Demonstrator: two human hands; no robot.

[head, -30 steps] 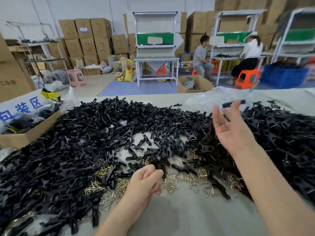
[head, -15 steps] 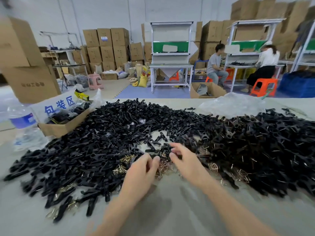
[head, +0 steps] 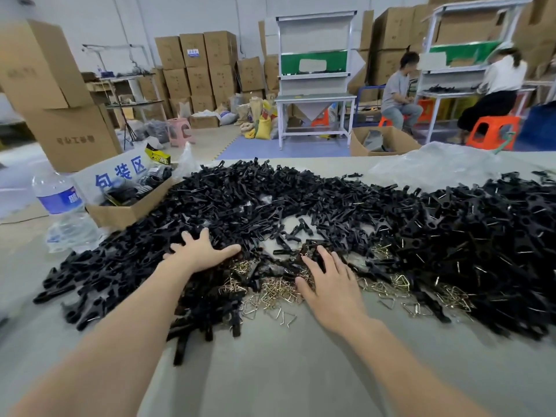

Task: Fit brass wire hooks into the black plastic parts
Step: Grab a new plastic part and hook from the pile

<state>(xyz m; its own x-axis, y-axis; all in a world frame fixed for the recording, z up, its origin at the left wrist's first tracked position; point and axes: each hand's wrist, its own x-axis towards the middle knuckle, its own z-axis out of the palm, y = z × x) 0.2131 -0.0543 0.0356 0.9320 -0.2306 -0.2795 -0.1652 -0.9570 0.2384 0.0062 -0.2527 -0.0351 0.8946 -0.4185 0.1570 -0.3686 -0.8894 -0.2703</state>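
A wide heap of black plastic parts (head: pixel 255 203) covers the grey table (head: pixel 270 371) from left to right. Loose brass wire hooks (head: pixel 276 288) lie in a patch at the heap's near edge. My left hand (head: pixel 200 251) lies flat with fingers spread on the black parts left of the hooks. My right hand (head: pixel 329 281) rests palm down, fingers straight, on the hooks and a few black parts. Neither hand grips anything. The parts at the right (head: pixel 481 236) show brass wire ends sticking out.
A water bottle (head: pixel 64 212) and an open cardboard box (head: pixel 129 200) with a blue-lettered sign stand at the table's left. A clear plastic bag (head: pixel 436 167) lies at the far right. Two people sit at workbenches behind, among stacked cartons.
My right hand came down from raised above the right heap to the hooks. My left hand opened and slid left onto the black parts. The view tilted and moved back.
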